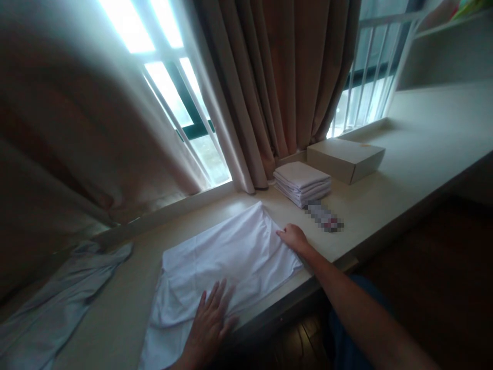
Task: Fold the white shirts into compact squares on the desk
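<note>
A white cloth (227, 252), perhaps a garment, lies partly folded on the pale ledge (346, 205) under the window. My left hand (210, 321) rests over its near part, fingers spread and slightly blurred. At the cloth's right edge, my right hand (293, 238) has its fingers closed on the fabric. Beyond that hand, a stack of folded white cloths (302, 182) sits against the curtain side. A small blurred-out item (324, 216) lies just in front of the stack.
A closed pale box (346, 158) stands behind the stack. At the far left lies a crumpled grey cloth (65, 308). Brown curtains (269, 77) hang along the barred window. The ledge's front edge drops to a dark wooden floor (300, 341).
</note>
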Motion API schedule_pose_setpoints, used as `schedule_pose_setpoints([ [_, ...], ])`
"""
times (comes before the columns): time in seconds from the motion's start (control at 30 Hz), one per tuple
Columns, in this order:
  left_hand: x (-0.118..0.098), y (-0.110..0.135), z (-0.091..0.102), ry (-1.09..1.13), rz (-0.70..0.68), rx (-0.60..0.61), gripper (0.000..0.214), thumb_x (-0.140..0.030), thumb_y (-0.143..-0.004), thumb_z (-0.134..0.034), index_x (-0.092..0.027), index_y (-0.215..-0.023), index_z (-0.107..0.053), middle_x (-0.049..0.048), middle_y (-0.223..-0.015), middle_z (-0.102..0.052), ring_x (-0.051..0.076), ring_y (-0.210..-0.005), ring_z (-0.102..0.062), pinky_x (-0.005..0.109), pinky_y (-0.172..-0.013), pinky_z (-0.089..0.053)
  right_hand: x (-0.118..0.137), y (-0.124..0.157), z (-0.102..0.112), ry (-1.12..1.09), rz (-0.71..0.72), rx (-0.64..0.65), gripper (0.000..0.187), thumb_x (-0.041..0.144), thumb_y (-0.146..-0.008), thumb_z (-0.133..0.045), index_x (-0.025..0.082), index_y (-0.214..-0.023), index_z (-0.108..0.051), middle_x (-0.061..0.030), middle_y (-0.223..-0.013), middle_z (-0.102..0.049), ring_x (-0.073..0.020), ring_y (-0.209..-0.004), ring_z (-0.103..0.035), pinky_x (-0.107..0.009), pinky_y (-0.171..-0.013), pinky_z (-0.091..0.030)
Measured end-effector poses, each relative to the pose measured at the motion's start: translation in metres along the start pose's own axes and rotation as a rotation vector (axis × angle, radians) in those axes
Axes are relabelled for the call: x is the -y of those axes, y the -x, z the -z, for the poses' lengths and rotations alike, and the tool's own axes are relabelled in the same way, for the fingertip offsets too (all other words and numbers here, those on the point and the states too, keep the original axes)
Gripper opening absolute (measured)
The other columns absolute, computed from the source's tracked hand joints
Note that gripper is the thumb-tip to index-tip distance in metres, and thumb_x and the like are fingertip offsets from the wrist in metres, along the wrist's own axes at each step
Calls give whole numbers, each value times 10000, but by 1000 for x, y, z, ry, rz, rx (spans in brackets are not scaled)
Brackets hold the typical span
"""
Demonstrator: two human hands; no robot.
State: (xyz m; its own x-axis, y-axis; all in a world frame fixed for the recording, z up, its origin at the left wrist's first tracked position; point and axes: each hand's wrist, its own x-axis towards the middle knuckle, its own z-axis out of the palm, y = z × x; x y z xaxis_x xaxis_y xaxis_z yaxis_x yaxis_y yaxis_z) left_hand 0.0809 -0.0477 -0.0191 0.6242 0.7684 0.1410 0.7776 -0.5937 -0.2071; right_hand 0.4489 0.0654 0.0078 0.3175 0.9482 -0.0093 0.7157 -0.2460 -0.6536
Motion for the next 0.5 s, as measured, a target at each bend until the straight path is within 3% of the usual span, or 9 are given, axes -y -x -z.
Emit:
schedule_pose_setpoints([
  [0.23, -5, -2, 5, 26, 11, -9, 678, -458, -893, -464, -327, -1500, -193, 55, -1565, -239, 274, -1430, -246, 494, -1124, -265, 14, -9, -4, -157, -10, 6, 193, 302, -722, -745, 159, -822, -663, -65, -882, -708, -178, -833, -654, -239, -733, -444],
  [0.4, -5, -1, 5, 57, 23, -3, 672, -443, -899, -462, -318, -1502, -193, 60, -1570, -228, 275, -1436, -226, 504, -1120, -270, 17, 0, -10, -334, -124, -51, 428, 267, -634, -814, 124, -975, -599, -72, -918, -686, -145, -737, -644, -218, -634, -465],
  [0.5, -4, -1, 4, 70, 24, -1, 665, -432, -906, -451, -317, -1503, -184, 60, -1573, -218, 271, -1440, -215, 503, -1122, -266, 17, 6, -12, -413, -187, -44, 519, 239, -613, -818, 122, -1053, -570, -65, -889, -679, -126, -577, -608, -227, -538, -454],
])
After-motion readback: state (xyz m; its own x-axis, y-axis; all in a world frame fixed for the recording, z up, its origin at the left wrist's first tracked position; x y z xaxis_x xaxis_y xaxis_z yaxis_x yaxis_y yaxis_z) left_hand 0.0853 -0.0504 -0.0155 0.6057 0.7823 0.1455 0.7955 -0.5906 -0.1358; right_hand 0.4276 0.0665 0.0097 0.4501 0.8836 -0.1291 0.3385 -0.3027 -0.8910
